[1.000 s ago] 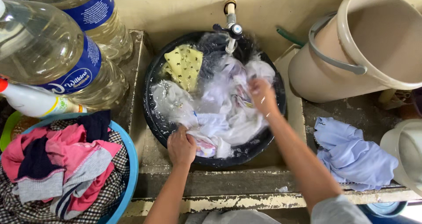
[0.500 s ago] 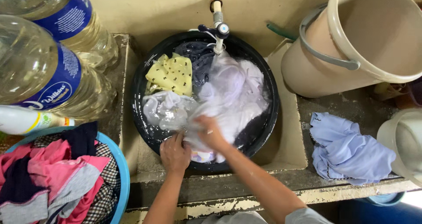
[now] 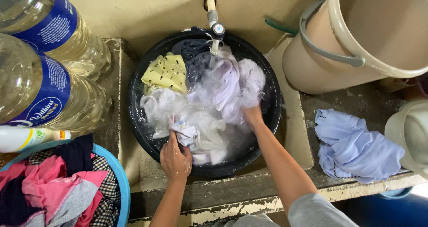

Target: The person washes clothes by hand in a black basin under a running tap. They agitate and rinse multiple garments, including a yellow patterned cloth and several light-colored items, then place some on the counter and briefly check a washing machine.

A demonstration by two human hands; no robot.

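Both hands are in the wash, apart from each other. Left hand [image 3: 175,159] is closed on a small white printed cloth [image 3: 186,135] at the near rim of the black basin [image 3: 143,142]. Right hand [image 3: 252,116] grips wet white clothes [image 3: 227,89] in the soapy water. Further in, a yellow patterned cloth [image 3: 166,72] lies under the tap [image 3: 214,27]. Beside the basin are a blue basket [image 3: 121,182] of clothes, a light blue garment [image 3: 356,147], big water bottles [image 3: 40,93] and a beige bucket [image 3: 356,35].

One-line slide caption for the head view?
Both hands, left hand and right hand, knead pale wet laundry in a black basin under a tap.
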